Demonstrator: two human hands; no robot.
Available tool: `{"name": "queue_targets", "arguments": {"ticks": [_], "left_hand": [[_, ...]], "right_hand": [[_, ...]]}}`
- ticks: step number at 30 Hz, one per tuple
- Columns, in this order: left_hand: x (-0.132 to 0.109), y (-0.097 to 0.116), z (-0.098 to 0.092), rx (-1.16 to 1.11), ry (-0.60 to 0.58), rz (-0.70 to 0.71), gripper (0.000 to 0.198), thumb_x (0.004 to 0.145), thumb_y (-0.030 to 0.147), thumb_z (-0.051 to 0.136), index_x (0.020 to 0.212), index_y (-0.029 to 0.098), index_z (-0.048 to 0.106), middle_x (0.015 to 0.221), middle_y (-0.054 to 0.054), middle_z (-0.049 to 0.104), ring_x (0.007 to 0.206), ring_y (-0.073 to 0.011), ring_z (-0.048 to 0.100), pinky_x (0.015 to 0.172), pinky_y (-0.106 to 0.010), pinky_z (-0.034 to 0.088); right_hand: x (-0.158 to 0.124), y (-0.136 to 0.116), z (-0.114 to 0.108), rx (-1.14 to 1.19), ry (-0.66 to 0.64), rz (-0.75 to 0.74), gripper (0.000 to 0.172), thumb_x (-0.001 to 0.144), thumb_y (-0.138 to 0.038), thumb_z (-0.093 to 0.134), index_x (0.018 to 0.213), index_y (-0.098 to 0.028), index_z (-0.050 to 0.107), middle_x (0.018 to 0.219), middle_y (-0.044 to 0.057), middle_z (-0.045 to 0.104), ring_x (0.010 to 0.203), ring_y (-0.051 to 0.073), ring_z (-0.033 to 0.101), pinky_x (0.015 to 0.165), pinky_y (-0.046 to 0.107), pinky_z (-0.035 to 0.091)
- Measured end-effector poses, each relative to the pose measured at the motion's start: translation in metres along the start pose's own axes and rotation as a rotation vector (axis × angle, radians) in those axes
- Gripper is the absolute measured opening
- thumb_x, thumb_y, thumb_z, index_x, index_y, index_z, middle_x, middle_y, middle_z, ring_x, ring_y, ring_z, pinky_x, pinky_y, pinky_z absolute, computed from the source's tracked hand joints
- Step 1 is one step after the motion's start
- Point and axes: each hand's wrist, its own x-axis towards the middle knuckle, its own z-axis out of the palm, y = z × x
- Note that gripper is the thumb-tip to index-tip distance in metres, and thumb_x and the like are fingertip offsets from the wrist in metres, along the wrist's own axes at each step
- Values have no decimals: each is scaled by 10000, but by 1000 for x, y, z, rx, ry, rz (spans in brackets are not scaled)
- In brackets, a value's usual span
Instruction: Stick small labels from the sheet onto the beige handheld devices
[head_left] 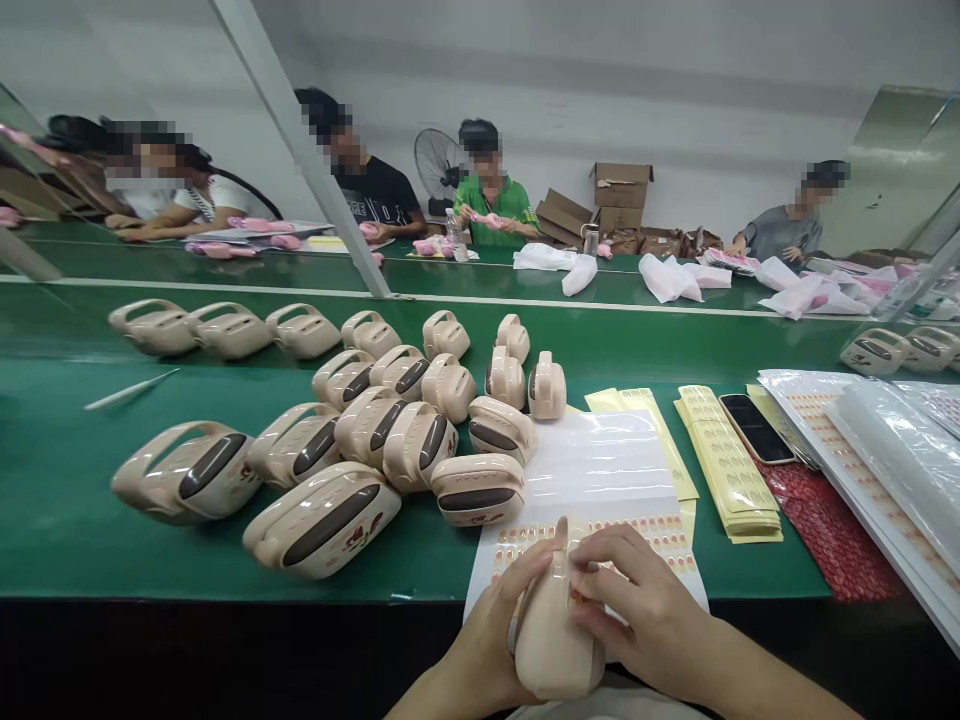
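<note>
My left hand (495, 625) grips a beige plastic housing (553, 640) from the left, low at the table's near edge. My right hand (637, 600) rests on its right side, fingertips pressed against its top surface. Whether a small sticker lies under the fingers I cannot tell. Under the housing lies a white sticker sheet (600, 480) with rows of small orange stickers (660, 528). A pile of several like beige housings (390, 430), with dark oval windows, lies on the green table (60, 500) to the left.
Yellowish backing sheets (727, 460) and a phone (756, 428) lie to the right, beside plastic-wrapped sheets (892, 470) and a red bag (817, 520). A slanted metal post (300, 140) rises ahead. Several people sit across the far belt with pink items and cardboard boxes (621, 185).
</note>
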Motion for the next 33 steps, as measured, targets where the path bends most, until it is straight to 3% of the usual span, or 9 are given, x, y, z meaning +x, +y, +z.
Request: {"name": "queue_targets", "arguments": {"ticks": [3, 7, 11, 14, 21, 28, 33], "left_hand": [[0, -4, -2, -22, 2, -37, 877, 282, -34, 798, 1083, 286, 640, 1201, -160, 589, 1119, -450, 481, 972, -628, 224], [-1, -10, -4, 159, -78, 38, 976, 306, 41, 826, 1195, 329, 545, 1240, -149, 564, 1091, -442, 509, 914, -606, 344], [-1, -10, -4, 322, -121, 137, 1054, 362, 131, 841, 1294, 363, 408, 1301, -128, 513, 1094, -409, 519, 854, -533, 431], [-2, -10, -4, 349, -107, 151, 1059, 370, 146, 842, 1307, 351, 393, 1283, -133, 530, 1074, -397, 537, 839, -510, 444], [-6, -12, -6, 322, -94, 120, 1022, 368, 119, 831, 1283, 341, 434, 1285, -122, 533, 1081, -391, 533, 849, -480, 444], [-3, -10, -5, 399, -128, 157, 1047, 410, 197, 836, 1322, 367, 349, 1315, -116, 500, 1099, -387, 524, 859, -504, 448], [-3, -11, -6, 540, -190, 191, 1100, 441, 319, 827, 1345, 397, 205, 1319, -100, 481, 1129, -372, 505, 883, -507, 451]], "right_hand": [[-2, 2, 2, 158, 44, 161, 98, 817, -153, 501, 772, -221, 556, 919, 62, 564, 877, 184, 554, 750, 335, 506], [1, 8, 2, 351, 43, 383, 138, 785, -208, 546, 647, -204, 543, 891, 44, 518, 864, 172, 555, 772, 332, 491], [7, 11, -1, 496, 7, 434, 152, 787, -255, 551, 647, -199, 530, 869, 33, 520, 853, 167, 548, 806, 350, 460], [9, 9, -2, 489, -18, 454, 136, 762, -206, 563, 633, -197, 525, 883, 35, 511, 868, 173, 541, 797, 349, 461], [9, 6, 3, 423, -21, 435, 138, 743, -140, 544, 624, -196, 500, 878, 34, 477, 850, 166, 533, 757, 335, 483], [5, 10, 9, 336, 10, 353, 143, 762, -118, 516, 643, -192, 485, 875, 46, 476, 833, 161, 532, 701, 312, 505], [3, 8, 8, 132, 69, 120, 134, 799, -90, 490, 706, -186, 491, 863, 60, 514, 813, 162, 520, 672, 291, 497]]}}
